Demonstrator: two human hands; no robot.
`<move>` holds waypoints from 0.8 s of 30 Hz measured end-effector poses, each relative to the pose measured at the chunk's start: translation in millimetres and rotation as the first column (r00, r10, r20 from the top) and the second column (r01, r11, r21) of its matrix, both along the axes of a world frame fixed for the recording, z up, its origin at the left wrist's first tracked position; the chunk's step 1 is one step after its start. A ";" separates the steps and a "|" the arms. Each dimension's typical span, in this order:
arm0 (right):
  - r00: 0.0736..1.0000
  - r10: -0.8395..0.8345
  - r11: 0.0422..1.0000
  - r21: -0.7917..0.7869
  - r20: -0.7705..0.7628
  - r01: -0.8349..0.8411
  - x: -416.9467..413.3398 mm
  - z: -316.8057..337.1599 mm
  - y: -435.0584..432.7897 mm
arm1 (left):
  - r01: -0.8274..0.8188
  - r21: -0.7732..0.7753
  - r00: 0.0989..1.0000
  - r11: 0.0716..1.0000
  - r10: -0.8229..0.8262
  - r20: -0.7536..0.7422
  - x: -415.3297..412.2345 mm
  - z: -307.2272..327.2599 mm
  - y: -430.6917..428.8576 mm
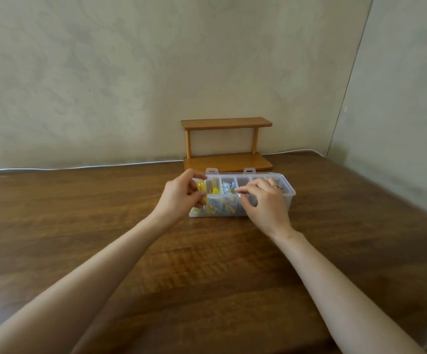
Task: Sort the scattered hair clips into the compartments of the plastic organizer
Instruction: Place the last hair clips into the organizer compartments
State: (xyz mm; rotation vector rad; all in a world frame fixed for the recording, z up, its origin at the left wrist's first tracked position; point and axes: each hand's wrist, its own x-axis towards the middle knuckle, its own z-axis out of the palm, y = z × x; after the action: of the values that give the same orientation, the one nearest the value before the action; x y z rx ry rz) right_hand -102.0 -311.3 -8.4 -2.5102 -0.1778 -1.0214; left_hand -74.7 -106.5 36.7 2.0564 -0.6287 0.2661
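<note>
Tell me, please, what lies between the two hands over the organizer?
In the head view, between the left hand and right hand lie organizer compartments holding yellow clips and pale blue clips.

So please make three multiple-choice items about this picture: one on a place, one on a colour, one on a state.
1. Where does the wooden shelf stand?
A. behind the organizer
B. left of it
C. on it

2. What colour are the clips at the left hand?
A. red
B. yellow
C. black

3. How is the organizer?
A. shut
B. upside down
C. open

Answers: 1 A, the shelf is nearer the wall; 2 B, yellow shows beside the fingers; 3 C, the compartments are uncovered, and the right hand reaches in.
</note>
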 end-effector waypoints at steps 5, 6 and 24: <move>1.000 0.024 0.999 -0.044 -0.009 -0.025 -1.6 -4.4 -3.0 | -0.151 0.171 0.984 0.974 0.132 0.119 37.7 15.1 -24.8; 1.000 0.028 0.998 -0.051 -0.010 -0.028 -1.9 -5.1 -3.6 | -0.164 0.219 0.983 0.962 0.142 0.113 43.9 15.2 -28.7; 0.996 0.049 0.998 0.030 0.069 -0.051 -3.4 -5.3 -6.6 | -0.340 0.505 0.933 0.793 0.218 0.286 71.2 0.6 -52.5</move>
State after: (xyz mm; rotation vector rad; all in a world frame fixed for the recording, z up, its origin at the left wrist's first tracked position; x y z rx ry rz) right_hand -105.4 -317.8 -13.7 -2.4319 -0.2419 -1.0824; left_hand -3.5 -159.0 37.3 2.7142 -0.5665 0.5382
